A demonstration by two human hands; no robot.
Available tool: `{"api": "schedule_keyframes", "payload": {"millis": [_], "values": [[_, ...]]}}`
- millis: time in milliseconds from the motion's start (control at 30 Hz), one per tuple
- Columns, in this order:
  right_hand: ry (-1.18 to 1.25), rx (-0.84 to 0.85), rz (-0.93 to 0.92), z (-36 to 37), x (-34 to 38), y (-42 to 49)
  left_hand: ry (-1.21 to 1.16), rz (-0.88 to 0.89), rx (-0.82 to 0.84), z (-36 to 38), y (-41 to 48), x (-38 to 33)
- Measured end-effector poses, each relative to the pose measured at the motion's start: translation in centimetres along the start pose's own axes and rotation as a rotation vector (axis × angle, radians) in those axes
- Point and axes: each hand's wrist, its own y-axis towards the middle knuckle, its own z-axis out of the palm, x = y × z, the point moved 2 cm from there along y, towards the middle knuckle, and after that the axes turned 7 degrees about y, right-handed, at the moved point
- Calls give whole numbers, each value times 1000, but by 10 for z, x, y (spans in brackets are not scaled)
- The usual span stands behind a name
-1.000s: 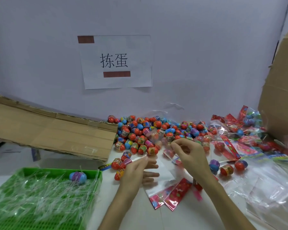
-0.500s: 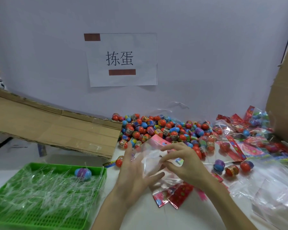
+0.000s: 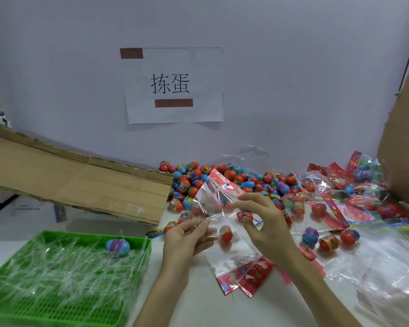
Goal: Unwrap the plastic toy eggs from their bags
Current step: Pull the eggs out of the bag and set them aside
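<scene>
Since half a second ago I have lifted the bag [image 3: 213,199] clear of the table [image 3: 198,303] and tipped it, so its pink header now points up and away from me. My right hand [image 3: 265,223] pinches the clear film just below that header, thumb against forefinger. My left hand [image 3: 184,239] has slid down and pinches the lower edge with curled fingers. One red egg [image 3: 226,234] shows through the film low between my hands; I cannot tell whether it is inside the bag or lying behind it. I judge the step is emptying the bag. To do it well I should keep the mouth spread, pull the film taut and shake the egg out gently toward the pile of eggs [image 3: 222,178], then drop the wrapper on the empty bags [image 3: 236,256].
</scene>
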Motion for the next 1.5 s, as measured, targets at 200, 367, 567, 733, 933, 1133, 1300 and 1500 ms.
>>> {"api": "schedule_keyframes", "payload": {"millis": [200,367,567,733,933,1133,1300,1500], "values": [[138,103,-12,9,12,-3,140,185,-62,1,-2,-3],[119,255,-28,26,19,-9,306,327,27,8,-5,-3],[204,16,61,14,19,-5,271,327,268,18,-14,-4],[422,-137,245,1,11,3,294,-7,326,17,-14,-1],[843,28,402,-3,13,2,128,-27,395,17,-13,-3],[676,41,512,10,8,0,-106,190,97,0,-5,-13],[692,111,552,14,13,-3,-105,274,4,2,-8,-15],[698,168,531,12,19,-3,-146,254,41,5,-9,-16]]}}
